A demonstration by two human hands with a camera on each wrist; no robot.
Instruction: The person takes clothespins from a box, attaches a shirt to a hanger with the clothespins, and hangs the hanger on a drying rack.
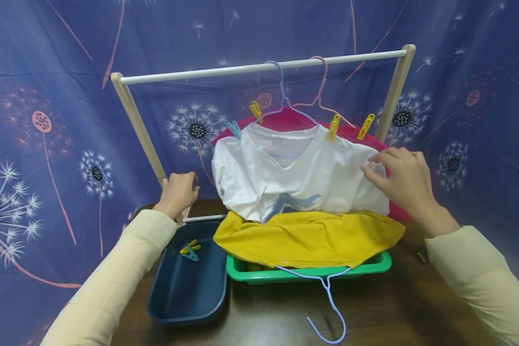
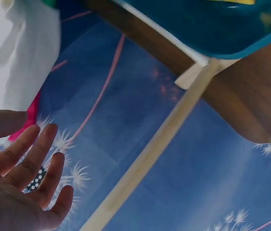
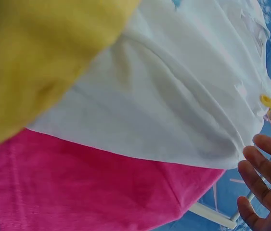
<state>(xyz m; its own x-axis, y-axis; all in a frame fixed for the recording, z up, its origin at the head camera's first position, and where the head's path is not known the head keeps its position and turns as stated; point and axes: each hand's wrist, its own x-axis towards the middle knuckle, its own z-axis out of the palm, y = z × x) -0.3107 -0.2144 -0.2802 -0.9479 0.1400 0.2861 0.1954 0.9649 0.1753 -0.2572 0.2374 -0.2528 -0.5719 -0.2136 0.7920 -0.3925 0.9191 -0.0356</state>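
A white V-neck T-shirt hangs on a lilac hanger, with a blue clothespin and a yellow clothespin at its shoulders. Behind it a magenta garment hangs from a pink hanger, also pinned in yellow. My right hand is beside the shirt's right sleeve, fingers loosely bent and holding nothing. Left of the shirt, my left hand is near the rack's left post; its fingers are spread and hold nothing. A yellow garment lies over the green basket.
The white rack bar runs across the back, before a blue dandelion-print curtain. A dark blue tub holds yellow and blue clothespins. A light blue hanger extends from the yellow garment over the wooden table.
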